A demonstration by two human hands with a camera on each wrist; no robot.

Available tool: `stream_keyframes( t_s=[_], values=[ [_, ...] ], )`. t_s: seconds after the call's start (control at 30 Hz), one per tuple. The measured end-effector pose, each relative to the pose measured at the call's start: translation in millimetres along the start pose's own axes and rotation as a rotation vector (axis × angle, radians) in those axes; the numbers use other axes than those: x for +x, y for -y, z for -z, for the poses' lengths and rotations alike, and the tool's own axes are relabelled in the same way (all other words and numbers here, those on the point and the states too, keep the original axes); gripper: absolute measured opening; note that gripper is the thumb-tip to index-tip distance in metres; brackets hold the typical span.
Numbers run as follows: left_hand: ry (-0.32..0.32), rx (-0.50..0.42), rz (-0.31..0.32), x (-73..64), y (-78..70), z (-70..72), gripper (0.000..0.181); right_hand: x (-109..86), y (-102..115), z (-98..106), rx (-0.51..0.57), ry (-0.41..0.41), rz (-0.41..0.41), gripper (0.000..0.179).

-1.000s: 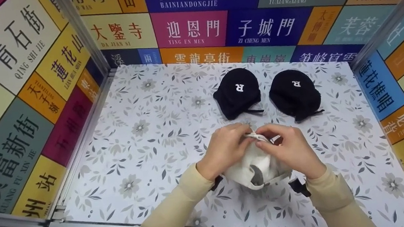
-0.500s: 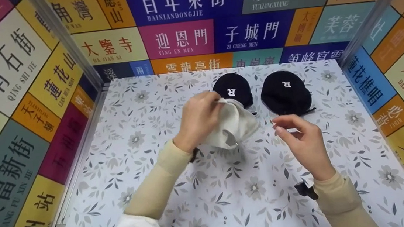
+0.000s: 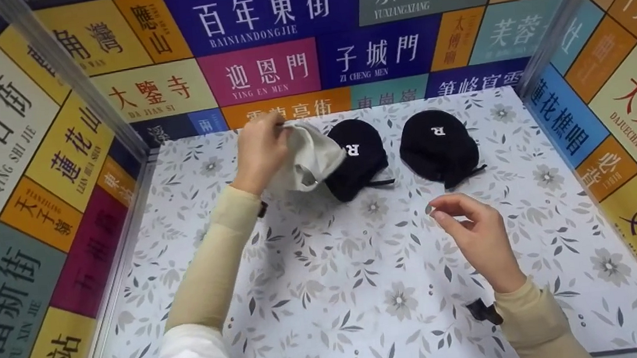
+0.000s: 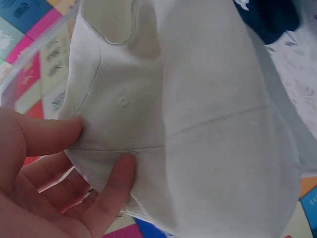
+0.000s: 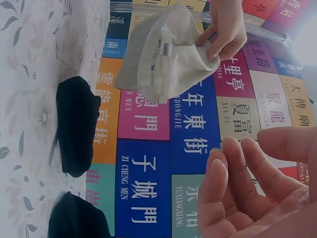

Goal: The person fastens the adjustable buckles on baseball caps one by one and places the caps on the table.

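A cream baseball cap [image 3: 313,153] hangs above the far left part of the table, its rear cut-out facing me. My left hand [image 3: 262,149] pinches it by the top of the crown; in the left wrist view, the thumb and fingers [image 4: 119,183] grip the cloth near a seam. Farther right, my right hand [image 3: 476,237] hovers over the table with loosely bent fingers and nothing held. Two black caps with a white R lie at the back: the left black cap [image 3: 361,166], partly behind the cream one, and the right black cap [image 3: 438,147].
The tabletop [image 3: 329,295] has a floral cover. Printed sign panels [image 3: 261,70] wall the back and both sides, with metal posts [image 3: 78,79] at the corners. Black wrist camera mounts [image 3: 483,311] stick out from the sleeves.
Both hands held the cream cap near the front; the right hand let go. My left hand has carried the cap up, away and leftward. The black caps stay on the table.
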State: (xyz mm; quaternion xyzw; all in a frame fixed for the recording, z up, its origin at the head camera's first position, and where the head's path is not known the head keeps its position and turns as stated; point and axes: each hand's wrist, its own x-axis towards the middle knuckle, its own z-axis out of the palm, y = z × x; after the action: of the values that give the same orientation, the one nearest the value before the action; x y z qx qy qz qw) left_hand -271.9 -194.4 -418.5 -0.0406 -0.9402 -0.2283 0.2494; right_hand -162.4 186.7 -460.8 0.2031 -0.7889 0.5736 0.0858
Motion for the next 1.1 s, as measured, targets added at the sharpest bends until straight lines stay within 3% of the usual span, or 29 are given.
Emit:
stream_keyframes(
  t_s=[0.37,0.63,0.83,1.1],
  values=[
    [-0.059,0.013,0.103,29.0,79.9,-37.7,0.015,-4.6,-9.2,-0.4,-0.019,-0.016,-0.062,0.016],
    [-0.004,-0.020,0.130,17.0,122.8,-78.0,0.013,-7.1,-15.5,-3.6,-0.030,-0.009,-0.067,0.016],
    [0.047,0.024,0.137,-2.7,136.7,-98.3,0.010,-10.0,-16.5,-8.4,-0.029,0.015,-0.074,0.016],
    [0.165,0.123,0.083,-26.4,128.4,-119.4,0.007,-12.3,-17.0,-14.2,-0.025,0.032,-0.099,0.016]
  ],
)
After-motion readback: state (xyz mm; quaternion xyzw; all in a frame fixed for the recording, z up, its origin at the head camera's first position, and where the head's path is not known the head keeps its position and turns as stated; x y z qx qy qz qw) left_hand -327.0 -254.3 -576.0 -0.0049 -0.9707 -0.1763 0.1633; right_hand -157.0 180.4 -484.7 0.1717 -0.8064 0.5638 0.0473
